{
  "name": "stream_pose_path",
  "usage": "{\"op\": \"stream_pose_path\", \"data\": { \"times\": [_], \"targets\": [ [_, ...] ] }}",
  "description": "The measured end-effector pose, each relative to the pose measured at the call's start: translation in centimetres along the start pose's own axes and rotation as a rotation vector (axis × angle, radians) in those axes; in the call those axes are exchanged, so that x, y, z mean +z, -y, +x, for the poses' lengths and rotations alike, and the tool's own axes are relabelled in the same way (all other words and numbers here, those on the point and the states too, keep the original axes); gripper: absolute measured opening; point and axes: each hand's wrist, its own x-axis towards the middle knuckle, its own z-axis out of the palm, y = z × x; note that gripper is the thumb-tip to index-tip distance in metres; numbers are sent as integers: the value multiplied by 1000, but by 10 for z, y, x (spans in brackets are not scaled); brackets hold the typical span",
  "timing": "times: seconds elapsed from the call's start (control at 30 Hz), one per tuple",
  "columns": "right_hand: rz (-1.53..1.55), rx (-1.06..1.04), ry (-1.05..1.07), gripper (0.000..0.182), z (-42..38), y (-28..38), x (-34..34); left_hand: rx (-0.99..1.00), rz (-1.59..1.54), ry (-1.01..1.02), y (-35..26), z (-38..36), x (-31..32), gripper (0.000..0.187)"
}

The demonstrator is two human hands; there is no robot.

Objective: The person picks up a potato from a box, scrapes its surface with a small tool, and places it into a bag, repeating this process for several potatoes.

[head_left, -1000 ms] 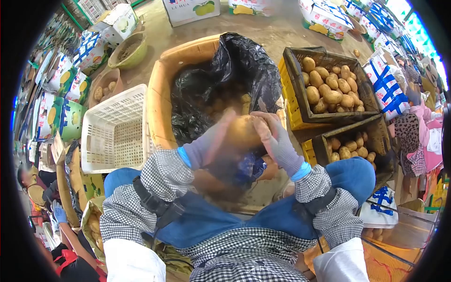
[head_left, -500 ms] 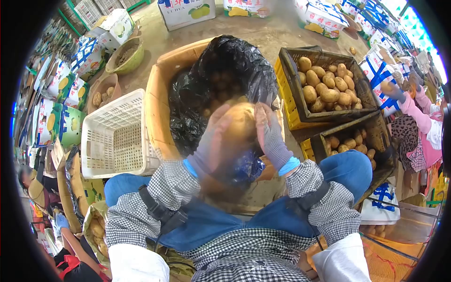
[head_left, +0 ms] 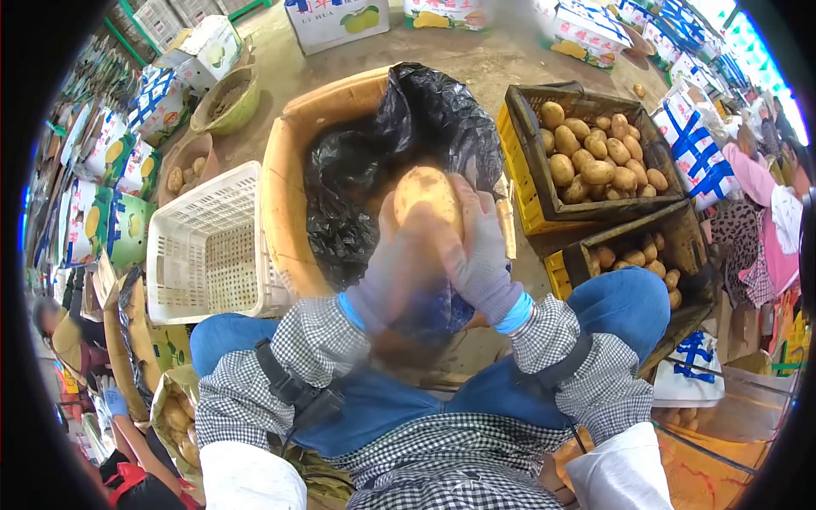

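The hands have drawn closer together since a moment ago. The left hand and blurred right hand now share a closed grip on a large potato, leaving its upper end exposed above the black liner.

Hands partly blurred, hiding lower end of potato; carton cut off above.
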Motion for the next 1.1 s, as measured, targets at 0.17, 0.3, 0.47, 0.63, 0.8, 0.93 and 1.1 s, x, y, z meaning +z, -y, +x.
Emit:
{"op": "stream_pose_path", "data": {
  "times": [0.17,0.3,0.47,0.63,0.8,0.93,1.1],
  "targets": [
    [40,-149,-33,33,8,-24,7,-127,-218,175,-16,-1,1,46],
    [201,39,112,35,8,-15,0,-81,162,37,-44,15,-13,50],
    [106,48,67,33,21,-29,-23,18,425,-259,-184,31,-82,56],
    [466,167,56,29,13,-27,-44,-42,1281,-568,-271,-1,-274,46],
    [416,346,120,35,5,-13,-64,-860,1473,-619,-241,-53,-280,62],
    [340,376,209,38,5,-14,-62,-1053,1624,-368,-257,-28,-238,54],
    [340,408,185,31,16,5,-69,-50,2216,-78,-244,49,-138,39]
  ]
}}
